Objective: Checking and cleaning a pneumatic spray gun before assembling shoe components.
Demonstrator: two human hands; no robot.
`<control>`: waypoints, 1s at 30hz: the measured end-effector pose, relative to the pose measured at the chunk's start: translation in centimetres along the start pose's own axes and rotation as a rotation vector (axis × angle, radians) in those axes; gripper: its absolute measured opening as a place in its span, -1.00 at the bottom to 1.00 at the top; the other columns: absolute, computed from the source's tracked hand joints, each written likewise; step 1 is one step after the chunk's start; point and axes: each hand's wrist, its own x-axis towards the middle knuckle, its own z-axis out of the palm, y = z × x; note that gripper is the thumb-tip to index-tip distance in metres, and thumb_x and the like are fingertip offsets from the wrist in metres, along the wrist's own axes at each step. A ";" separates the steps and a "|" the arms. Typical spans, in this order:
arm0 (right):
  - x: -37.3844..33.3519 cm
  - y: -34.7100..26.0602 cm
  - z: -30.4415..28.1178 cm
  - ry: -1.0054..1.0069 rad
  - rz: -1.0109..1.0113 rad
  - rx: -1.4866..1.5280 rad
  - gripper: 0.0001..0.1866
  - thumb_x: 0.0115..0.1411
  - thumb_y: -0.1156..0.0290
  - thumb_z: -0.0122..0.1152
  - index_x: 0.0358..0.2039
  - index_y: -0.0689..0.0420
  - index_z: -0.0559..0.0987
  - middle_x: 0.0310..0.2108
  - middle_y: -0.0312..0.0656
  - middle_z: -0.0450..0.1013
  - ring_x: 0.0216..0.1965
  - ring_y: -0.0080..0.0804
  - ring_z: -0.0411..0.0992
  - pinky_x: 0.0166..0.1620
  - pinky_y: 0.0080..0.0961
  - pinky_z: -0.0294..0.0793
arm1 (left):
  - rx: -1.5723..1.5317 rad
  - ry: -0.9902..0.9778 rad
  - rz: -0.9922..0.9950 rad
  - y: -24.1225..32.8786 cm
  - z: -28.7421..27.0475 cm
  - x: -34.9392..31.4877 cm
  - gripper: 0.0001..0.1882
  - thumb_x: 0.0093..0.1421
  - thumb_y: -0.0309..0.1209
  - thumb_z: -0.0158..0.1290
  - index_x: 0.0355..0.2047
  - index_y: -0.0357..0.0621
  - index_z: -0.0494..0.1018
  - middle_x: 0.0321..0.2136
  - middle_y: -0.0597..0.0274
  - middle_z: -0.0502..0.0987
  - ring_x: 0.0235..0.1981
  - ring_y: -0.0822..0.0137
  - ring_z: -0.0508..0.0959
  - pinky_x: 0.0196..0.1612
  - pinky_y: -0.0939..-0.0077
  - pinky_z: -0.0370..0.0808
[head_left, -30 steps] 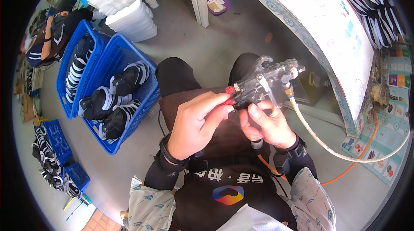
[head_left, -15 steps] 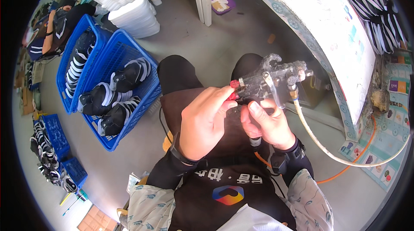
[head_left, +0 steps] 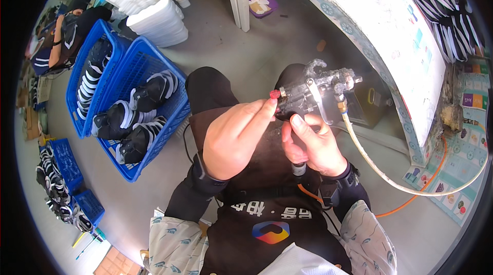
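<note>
Head view, looking down over the lap. Right hand (head_left: 314, 144) wrapped closed around the grip of a spray gun (head_left: 313, 92), fingers curled, thumb up along the near side of the gun body. Left hand (head_left: 237, 136) loosely curled, its forefinger and thumb tips pinched at the red knob (head_left: 275, 93) on the gun's rear end; other fingers folded into the palm.

Both forearms come in from the lower edge in dark sleeves, wrists cocked up, hands meeting just above the knees. Left hand sits left of the gun, back of the hand toward the camera. Right hand sits under the gun, knuckles facing right.

Gun held over the lap, in front of the chest, near the edge of the tabletop (head_left: 390, 33). Long axis runs roughly left to right, slightly tilted up to the right: knob end to the left, nozzle end to the right toward the tabletop. Grip points down into the right hand. Hook on top of the body. Pale hose (head_left: 390, 180) leaves the gun's underside and loops off right; orange hose (head_left: 411, 198) trails from below the right wrist.

Surroundings: blue crates (head_left: 149, 100) of black-and-white shoes on the floor to the left, white stacks (head_left: 154, 18) beyond them, small purple tray (head_left: 261, 4) by the table leg.
</note>
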 end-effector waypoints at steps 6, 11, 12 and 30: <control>0.1 -0.6 0.2 0.025 0.043 0.062 -0.52 0.55 0.07 0.03 -0.34 0.25 0.53 -0.71 -0.30 0.25 -0.74 -0.61 0.09 -0.64 -0.58 0.03 | 0.141 0.039 0.245 -1.5 0.0 0.3 -0.75 0.05 -0.61 0.25 -0.21 -0.40 0.60 -0.15 -0.12 0.62 -0.30 0.09 0.69 -0.28 0.34 0.65; 0.3 -0.7 0.0 -0.007 0.119 0.239 -0.56 0.57 0.12 -0.01 -0.32 0.22 0.55 -0.71 -0.34 0.25 -0.73 -0.65 0.11 -0.64 -0.63 0.05 | 0.182 -0.033 0.538 -2.8 -0.2 1.7 -0.84 0.01 -0.68 0.30 -0.41 -0.44 0.54 -0.18 -0.25 0.62 -0.32 0.04 0.69 -0.33 0.34 0.69; 0.3 -0.7 -0.1 -0.007 0.114 0.242 -0.56 0.57 0.12 -0.01 -0.32 0.22 0.55 -0.71 -0.34 0.25 -0.73 -0.65 0.11 -0.64 -0.63 0.05 | 0.183 -0.036 0.543 -3.3 -0.2 1.9 -0.84 0.01 -0.68 0.30 -0.41 -0.44 0.54 -0.18 -0.25 0.62 -0.32 0.04 0.69 -0.33 0.34 0.69; 1.3 -1.7 -0.4 -0.029 0.052 0.213 -0.58 0.57 0.14 0.01 -0.28 0.23 0.57 -0.70 -0.33 0.26 -0.73 -0.67 0.11 -0.64 -0.64 0.05 | -1.121 0.196 -0.730 -0.7 1.8 0.7 -0.81 0.29 -0.65 0.24 -0.10 -0.36 0.55 -0.12 0.10 0.66 -0.09 0.37 0.66 0.04 0.49 0.59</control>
